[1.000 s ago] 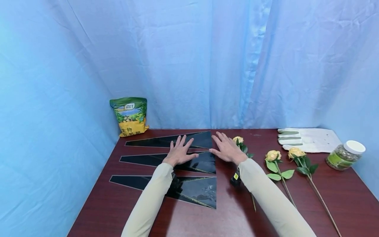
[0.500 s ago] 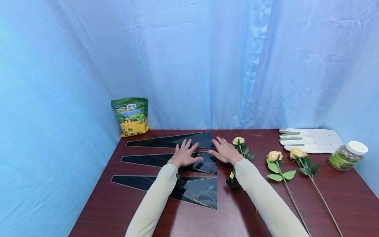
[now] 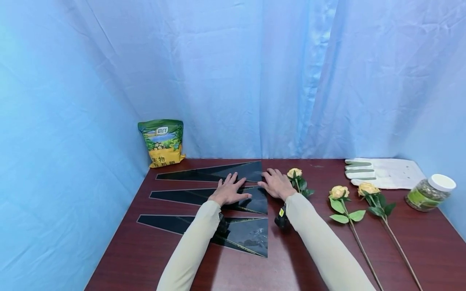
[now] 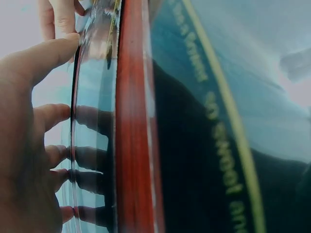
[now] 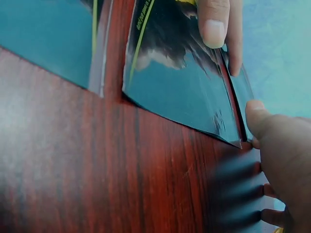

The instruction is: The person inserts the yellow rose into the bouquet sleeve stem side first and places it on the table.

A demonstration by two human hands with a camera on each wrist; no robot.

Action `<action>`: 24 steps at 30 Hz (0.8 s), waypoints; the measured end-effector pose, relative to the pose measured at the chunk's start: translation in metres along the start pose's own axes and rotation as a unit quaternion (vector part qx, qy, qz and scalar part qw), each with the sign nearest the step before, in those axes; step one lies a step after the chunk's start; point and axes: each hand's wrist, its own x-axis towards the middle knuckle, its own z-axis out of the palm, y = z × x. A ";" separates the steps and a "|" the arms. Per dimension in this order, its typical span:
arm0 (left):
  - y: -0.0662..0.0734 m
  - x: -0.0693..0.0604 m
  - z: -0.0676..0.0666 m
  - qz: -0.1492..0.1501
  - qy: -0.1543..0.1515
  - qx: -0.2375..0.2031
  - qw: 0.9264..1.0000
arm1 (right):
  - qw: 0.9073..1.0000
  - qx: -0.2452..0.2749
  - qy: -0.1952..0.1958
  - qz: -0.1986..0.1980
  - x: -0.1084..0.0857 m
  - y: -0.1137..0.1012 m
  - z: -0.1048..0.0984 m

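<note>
Three tapered black-and-clear plastic flower sleeves lie flat on the table, wide ends to the right: a far sleeve, a middle sleeve and a near sleeve. My left hand reaches over the middle one, fingers spread and fingertips touching the far sleeve. Its thumb lies over the middle sleeve. At the right ends of those two sleeves is my right hand, fingers slightly bent. In the right wrist view its thumb touches the far sleeve's edge, while the other fingertips meet the table.
Several things stand or lie around: a green-yellow fertilizer bag at back left, and three yellow roses, one beside my right hand. White gloves and a white-lidded jar are at far right. Blue curtains enclose the table.
My left hand has shifted right and slightly nearer on the sleeves. My right hand has drawn nearer, its fingers bending more. The sleeves keep their places.
</note>
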 end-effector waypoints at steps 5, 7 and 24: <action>0.000 -0.001 -0.001 -0.001 -0.002 0.001 1.000 | 1.000 -0.006 0.022 0.015 0.003 -0.002 0.001; 0.000 0.000 -0.001 -0.001 -0.003 0.001 1.000 | 0.999 -0.007 0.027 0.025 0.004 -0.003 0.002; 0.003 0.000 -0.005 -0.013 -0.011 0.007 1.000 | 0.990 0.097 0.083 0.057 0.015 -0.013 0.010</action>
